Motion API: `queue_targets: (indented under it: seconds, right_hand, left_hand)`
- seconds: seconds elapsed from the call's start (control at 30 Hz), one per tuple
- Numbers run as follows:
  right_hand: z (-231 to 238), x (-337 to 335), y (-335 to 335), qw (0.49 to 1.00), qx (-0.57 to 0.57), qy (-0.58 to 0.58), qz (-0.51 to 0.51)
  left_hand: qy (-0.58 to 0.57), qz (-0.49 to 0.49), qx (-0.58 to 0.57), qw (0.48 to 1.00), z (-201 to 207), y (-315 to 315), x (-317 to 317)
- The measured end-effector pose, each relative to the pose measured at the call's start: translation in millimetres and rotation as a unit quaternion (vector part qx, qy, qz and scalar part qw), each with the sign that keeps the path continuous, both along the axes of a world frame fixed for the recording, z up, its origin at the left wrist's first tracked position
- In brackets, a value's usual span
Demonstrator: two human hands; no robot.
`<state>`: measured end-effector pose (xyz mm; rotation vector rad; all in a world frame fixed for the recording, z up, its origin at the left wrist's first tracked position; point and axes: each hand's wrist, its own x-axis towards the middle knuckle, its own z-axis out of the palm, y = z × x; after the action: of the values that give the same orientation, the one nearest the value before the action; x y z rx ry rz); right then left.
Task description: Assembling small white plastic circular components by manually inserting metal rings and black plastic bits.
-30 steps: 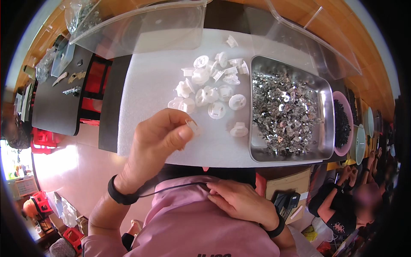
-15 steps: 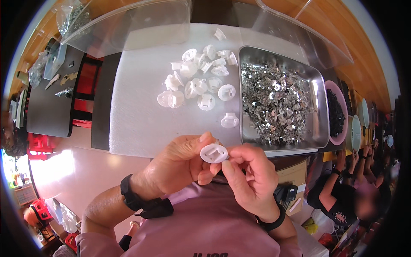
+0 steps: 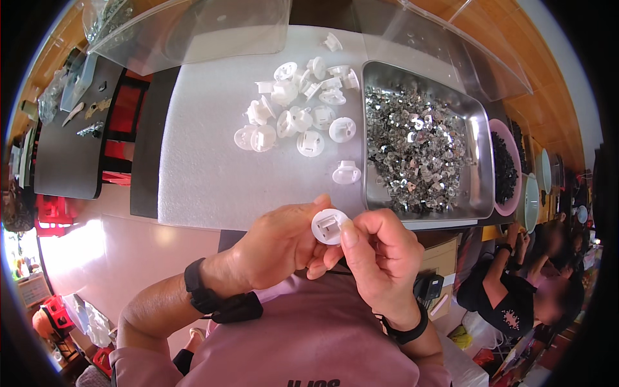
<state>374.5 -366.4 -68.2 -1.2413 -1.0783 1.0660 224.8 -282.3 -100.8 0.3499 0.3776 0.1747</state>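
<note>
Both hands up close to the chest, just below the near edge of the white mat (image 3: 206,174). Left hand (image 3: 277,245) and right hand (image 3: 380,255) pinch one round white plastic cap (image 3: 329,226) between thumbs and fingertips, slotted face up, held clear of the mat. Loose pile of the same white caps (image 3: 300,109) lies farther back on the mat; one single cap (image 3: 346,173) sits apart, just beside the metal tray (image 3: 480,168). Tray is full of small shiny metal clips (image 3: 416,145). Pink bowl (image 3: 512,145) with dark bits touches the tray's right side.
</note>
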Motion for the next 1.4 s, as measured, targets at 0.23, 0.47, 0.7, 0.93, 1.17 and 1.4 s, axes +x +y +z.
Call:
queue_targets:
  seconds: [0.23,0.47,0.7,0.93,1.17,1.4]
  right_hand:
    - [-7.2,2.3,-2.8,0.992,0.044,-0.109,-0.044]
    - [-13.6,-2.6,-8.3,0.993,0.016,-0.059,-0.105]
    - [-12.4,-6.7,-9.7,0.993,0.020,-0.072,-0.089]
    - [-14.2,-5.9,-10.3,0.989,0.033,-0.116,-0.088]
    - [-10.5,-8.4,-8.6,0.988,0.045,-0.125,-0.074]
    - [-10.9,-7.9,-11.3,0.987,0.036,-0.137,-0.078]
  left_hand:
    - [0.080,0.087,0.092,0.989,15.9,-3.9,3.7]
    - [-0.003,0.151,0.274,0.950,2.6,-14.7,-6.2]
    - [0.007,0.142,0.251,0.958,2.2,-15.5,-10.3]
    - [0.025,0.139,0.254,0.957,3.5,-15.9,-11.7]
    - [0.035,0.150,0.287,0.945,0.4,-18.5,-12.7]
    - [0.047,0.146,0.310,0.938,0.3,-19.0,-14.0]
